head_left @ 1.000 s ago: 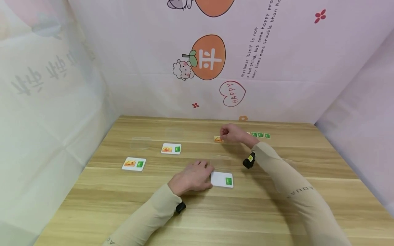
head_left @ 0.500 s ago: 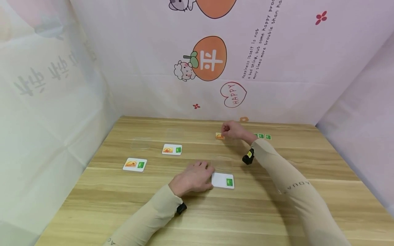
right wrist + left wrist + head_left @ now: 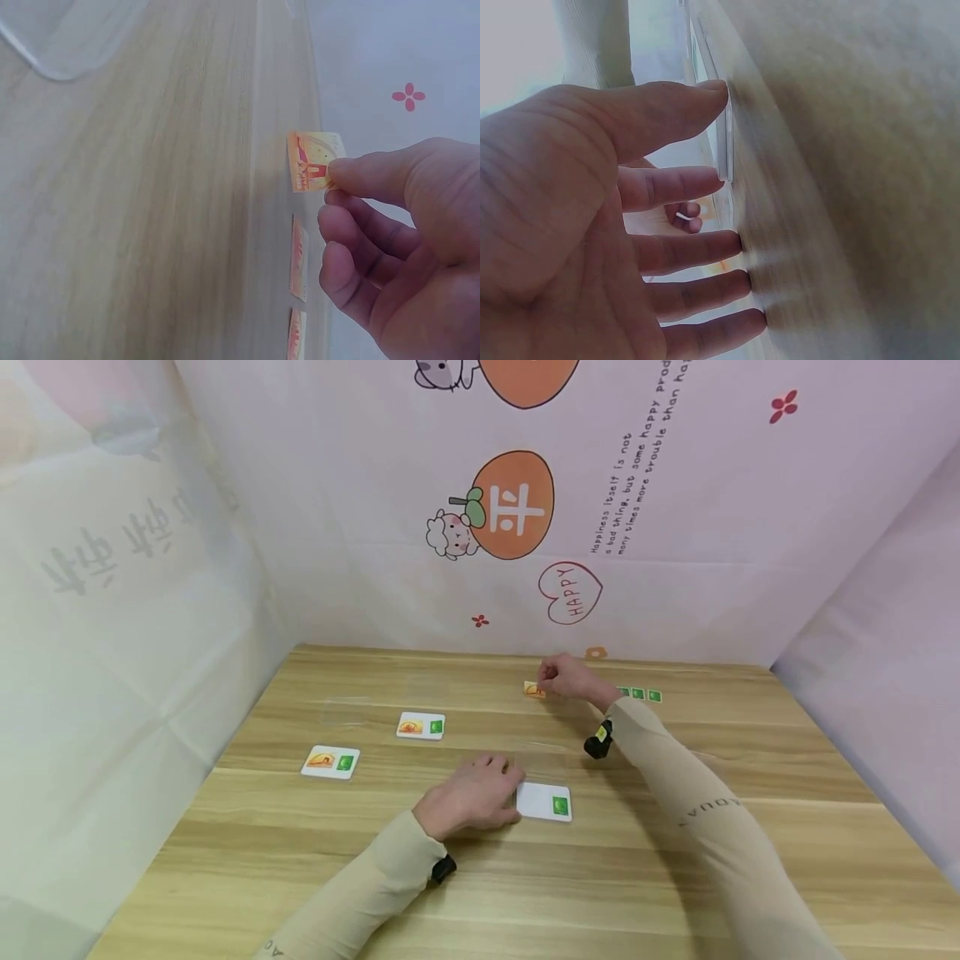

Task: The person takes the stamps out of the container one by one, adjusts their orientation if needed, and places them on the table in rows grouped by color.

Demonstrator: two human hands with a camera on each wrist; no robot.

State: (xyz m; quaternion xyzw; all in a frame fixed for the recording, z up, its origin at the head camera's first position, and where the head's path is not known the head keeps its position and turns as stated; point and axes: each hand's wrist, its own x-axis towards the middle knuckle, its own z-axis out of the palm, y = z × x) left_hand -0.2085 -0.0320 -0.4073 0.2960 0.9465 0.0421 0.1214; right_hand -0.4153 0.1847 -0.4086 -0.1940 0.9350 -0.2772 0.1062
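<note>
My right hand (image 3: 567,677) pinches a small orange-and-yellow postage stamp (image 3: 307,163) between thumb and index finger near the table's back edge. In the right wrist view the stamp looks tilted up, and two more orange stamps (image 3: 298,259) lie just below it. The left hand (image 3: 472,793) rests on the table at the left edge of a white card (image 3: 535,800). Its thumb and index fingertip touch that card edge (image 3: 721,142), while the other fingers stand straight on the wood. A green stamp (image 3: 560,806) sits at the card's right side.
Two white cards, one near left (image 3: 330,762) and one farther back (image 3: 421,727), each bear an orange and a green stamp. Several green stamps (image 3: 638,694) line up beyond the right wrist. Clear plastic sleeves (image 3: 347,711) lie behind the cards. A printed cloth (image 3: 375,527) hangs behind the table.
My right hand has raised the orange stamp slightly and carried it a little toward the back of the table. The left hand has kept its place beside the white card.
</note>
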